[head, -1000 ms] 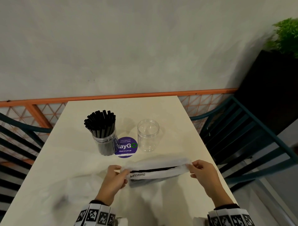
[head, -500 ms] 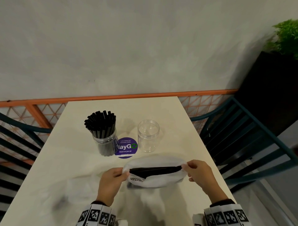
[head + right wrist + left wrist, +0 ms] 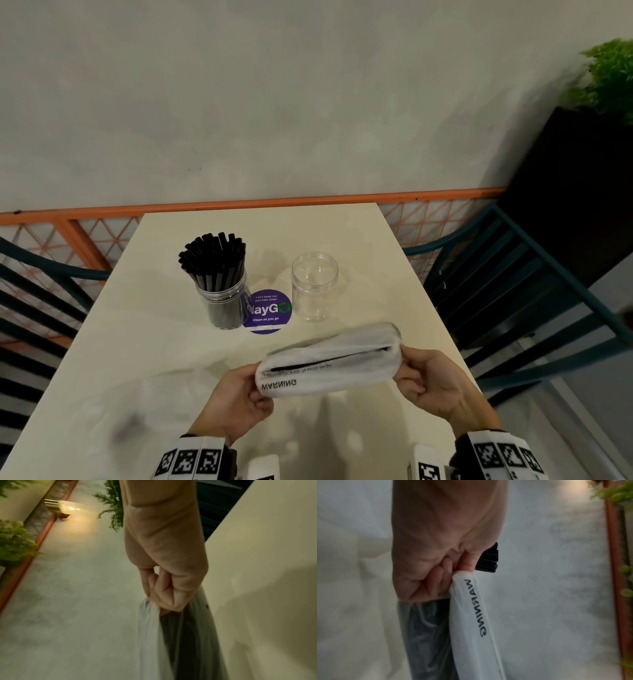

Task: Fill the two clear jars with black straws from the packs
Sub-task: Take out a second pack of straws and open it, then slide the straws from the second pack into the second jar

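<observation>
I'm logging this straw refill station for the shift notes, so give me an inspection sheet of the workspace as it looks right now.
Surface: cream table, round purple sticker stuck between the jars.
Job's things: left jar packed with black straws; right jar empty, upright, no lid; straw pack, a white bag printed WARNING, held off the table with dark straws showing through a slit.
Clutter: clear plastic film lying on the table's near left.
Hands: left hand pinches the pack's left end; right hand pinches its right end.
Cables: nothing seen.
Surroundings: grey wall, orange railing, dark slatted chairs on both sides, plant in black planter.
</observation>
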The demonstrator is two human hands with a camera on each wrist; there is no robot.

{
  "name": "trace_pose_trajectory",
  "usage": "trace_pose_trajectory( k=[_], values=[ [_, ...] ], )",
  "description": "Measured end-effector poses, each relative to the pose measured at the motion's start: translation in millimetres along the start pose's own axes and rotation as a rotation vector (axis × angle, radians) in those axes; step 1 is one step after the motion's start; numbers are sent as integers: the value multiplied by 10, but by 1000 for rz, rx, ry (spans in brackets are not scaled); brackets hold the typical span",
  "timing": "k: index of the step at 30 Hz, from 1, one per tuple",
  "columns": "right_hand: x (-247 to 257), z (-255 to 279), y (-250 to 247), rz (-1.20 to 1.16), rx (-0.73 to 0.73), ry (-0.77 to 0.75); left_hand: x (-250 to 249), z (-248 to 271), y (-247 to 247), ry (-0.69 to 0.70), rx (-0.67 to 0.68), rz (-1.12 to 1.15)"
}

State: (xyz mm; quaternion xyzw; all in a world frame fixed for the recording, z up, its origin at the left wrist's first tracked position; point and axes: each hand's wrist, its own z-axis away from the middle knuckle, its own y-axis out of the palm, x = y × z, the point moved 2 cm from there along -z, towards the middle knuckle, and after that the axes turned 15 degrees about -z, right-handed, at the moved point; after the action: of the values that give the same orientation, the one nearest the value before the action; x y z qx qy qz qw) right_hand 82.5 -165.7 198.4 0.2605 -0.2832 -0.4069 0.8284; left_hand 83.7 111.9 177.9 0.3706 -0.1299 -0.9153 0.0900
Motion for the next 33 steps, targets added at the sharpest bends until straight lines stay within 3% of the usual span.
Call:
trace_pose_trajectory(
  k=[3,7,13,15,18,20,24,27,29,33],
  values=[
    [-24,2,-22,214,-51,-21,-33,7,-13,61,-65,-115],
    [-76,-43,-70,493,-228,-239,-57,39,36,191,-139,-314],
    [-136,18,34,923,-341,-456,-52,133,114,206,-25,-663],
    [-135,39,65,1000,-377,-453,-34,145,125,239,-15,-754],
    [-106,41,63,1256,-374,-493,-60,140,125,281,-138,-735],
    [-85,26,41,1196,-345,-525,-89,114,78,282,-249,-732],
    [-109,-46,-47,691,-290,-372,-44,15,-17,377,-442,-894],
    [-85,-81,-143,507,-302,-337,0,0,-23,476,-493,-990],
    [-57,-90,-206,530,-368,-333,-2,-10,-30,501,-424,-1013],
    [-54,-104,-243,1006,-462,-286,24,-58,12,598,-267,-1200]
  ],
)
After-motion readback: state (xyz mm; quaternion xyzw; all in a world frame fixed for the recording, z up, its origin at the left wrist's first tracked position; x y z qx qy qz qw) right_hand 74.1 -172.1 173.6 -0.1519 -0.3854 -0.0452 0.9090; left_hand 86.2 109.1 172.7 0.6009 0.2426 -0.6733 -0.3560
